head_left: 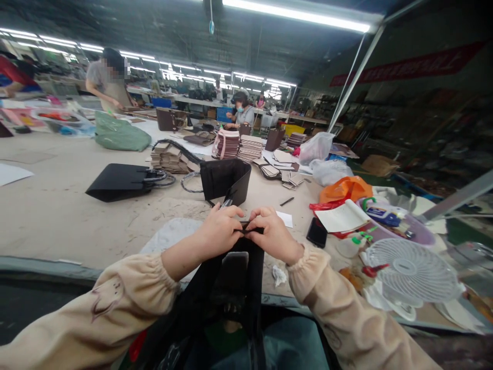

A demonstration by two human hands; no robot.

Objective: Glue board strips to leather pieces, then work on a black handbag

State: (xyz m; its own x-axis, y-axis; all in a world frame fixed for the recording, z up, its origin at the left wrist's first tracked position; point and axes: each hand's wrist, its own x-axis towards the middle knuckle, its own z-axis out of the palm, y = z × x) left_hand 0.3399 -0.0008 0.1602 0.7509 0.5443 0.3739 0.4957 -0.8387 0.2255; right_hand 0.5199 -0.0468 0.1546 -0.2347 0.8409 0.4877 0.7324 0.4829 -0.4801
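My left hand [219, 226] and my right hand [273, 234] meet at the table's front edge. Both pinch the dark upper edge of what looks like a black bag [256, 267], which hangs down toward my lap. The fingertips of the two hands almost touch. A thin, shiny tool [228, 202] sticks up by my left fingers; its kind is unclear. Just beyond my hands stands a black handbag [227, 180] with a wrapped handle. A second black handbag [119, 182] lies on its side to the left.
Stacked brown-edged pieces [250, 148] stand behind the bags, with a green plastic bag [121, 132] farther left. At right are a phone [317, 232], a purple basin [419, 228], a small bottle [348, 246] and a white fan [412, 270]. Other people work beyond.
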